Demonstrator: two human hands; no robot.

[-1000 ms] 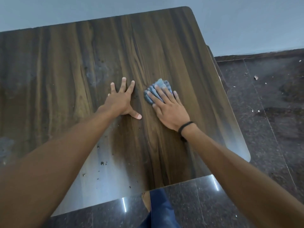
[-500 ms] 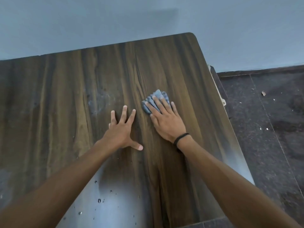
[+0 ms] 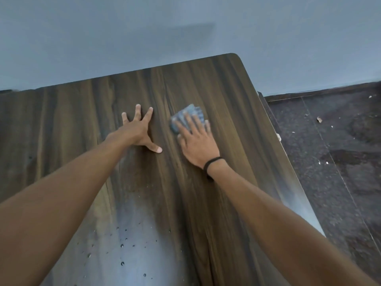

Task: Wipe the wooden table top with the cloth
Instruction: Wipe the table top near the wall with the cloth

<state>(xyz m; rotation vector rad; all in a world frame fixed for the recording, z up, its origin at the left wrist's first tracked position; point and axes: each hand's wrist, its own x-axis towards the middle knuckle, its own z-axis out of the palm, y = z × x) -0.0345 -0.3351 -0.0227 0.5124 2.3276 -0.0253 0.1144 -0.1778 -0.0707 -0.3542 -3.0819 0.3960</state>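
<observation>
Fingers (image 3: 186, 122) of the right hand (image 3: 195, 141) lie flat and slightly apart on the blue cloth (image 3: 185, 116), pressing it to the wooden table top (image 3: 216, 89) beside the splayed, bracing left hand (image 3: 138, 129). Wiping is mid-stroke, I judge. Near the body, droplets (image 3: 122, 245) remain unwiped; next the cloth must sweep back there. Motion blur smears the cloth, perhaps folded; the table's left end is cut off.

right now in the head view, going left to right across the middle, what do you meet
left hand flat on the wooden table top → blue cloth under the right hand → table's right edge → dark speckled floor
</observation>
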